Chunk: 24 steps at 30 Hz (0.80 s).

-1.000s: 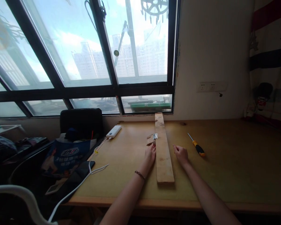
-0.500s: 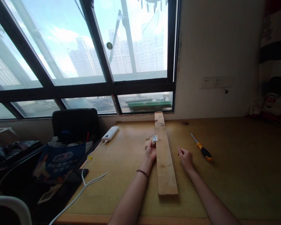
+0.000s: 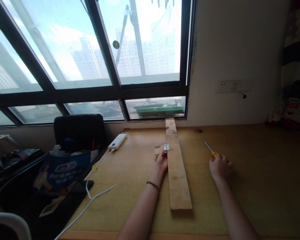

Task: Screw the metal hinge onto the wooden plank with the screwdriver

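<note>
A long wooden plank [image 3: 178,176] lies lengthwise on the table, its far end by the window. At its left edge is a small metal hinge [image 3: 166,147], spanning onto a small piece of wood [image 3: 158,149]. My left hand [image 3: 162,162] is closed at this joint, its fingertips pinching the small piece of wood just below the hinge; part of the grip is hidden. To the right of the plank, my right hand [image 3: 221,166] is wrapped over the handle of a screwdriver [image 3: 209,147]. The shaft points away to the upper left, and most of the handle is covered.
A white power bank [image 3: 117,142] with a white cable [image 3: 102,192] sits at the table's left edge. Beyond that edge stand a black chair [image 3: 78,133] and a blue bag [image 3: 62,170]. Windows and a wall with sockets [image 3: 228,86] border the far side.
My right hand has moved right from beside the plank and closed over the screwdriver's handle. My left hand stays at the hinge.
</note>
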Tool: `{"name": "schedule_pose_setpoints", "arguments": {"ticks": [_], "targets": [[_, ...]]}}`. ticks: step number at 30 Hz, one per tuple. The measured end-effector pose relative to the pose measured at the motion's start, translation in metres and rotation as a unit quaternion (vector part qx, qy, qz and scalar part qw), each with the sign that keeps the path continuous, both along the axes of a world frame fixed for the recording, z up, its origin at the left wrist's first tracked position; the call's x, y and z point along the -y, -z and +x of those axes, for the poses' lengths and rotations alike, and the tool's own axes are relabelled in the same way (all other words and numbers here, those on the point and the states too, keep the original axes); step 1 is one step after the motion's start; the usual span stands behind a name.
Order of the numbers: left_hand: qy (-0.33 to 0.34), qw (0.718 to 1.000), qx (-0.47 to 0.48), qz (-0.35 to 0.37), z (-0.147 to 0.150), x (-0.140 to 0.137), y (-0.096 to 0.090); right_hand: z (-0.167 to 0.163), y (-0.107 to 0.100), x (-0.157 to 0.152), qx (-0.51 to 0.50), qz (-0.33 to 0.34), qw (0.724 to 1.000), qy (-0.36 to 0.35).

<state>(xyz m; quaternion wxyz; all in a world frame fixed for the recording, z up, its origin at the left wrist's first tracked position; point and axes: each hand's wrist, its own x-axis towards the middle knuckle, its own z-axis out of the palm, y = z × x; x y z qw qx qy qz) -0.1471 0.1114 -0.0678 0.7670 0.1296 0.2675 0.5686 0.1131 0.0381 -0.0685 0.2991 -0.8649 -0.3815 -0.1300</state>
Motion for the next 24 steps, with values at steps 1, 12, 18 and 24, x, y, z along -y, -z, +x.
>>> {"name": "schedule_pose_setpoints", "arguments": {"ticks": [1,12,18,24], "targets": [[-0.001,1.0,0.0,0.001,0.0,0.0,0.0,0.001,0.001,0.001,-0.008,-0.02,1.0,0.01],[0.003,0.999,0.034,-0.001,-0.001,-0.002,0.001,0.01,-0.007,0.005,-0.061,-0.106,0.992,0.014],[-0.007,0.999,0.032,-0.012,-0.001,-0.002,-0.001,0.009,-0.015,0.005,-0.144,0.068,0.987,-0.03],[-0.007,1.0,0.024,-0.011,0.002,0.003,-0.007,0.001,-0.031,0.001,-0.288,0.329,0.897,-0.072]]}}
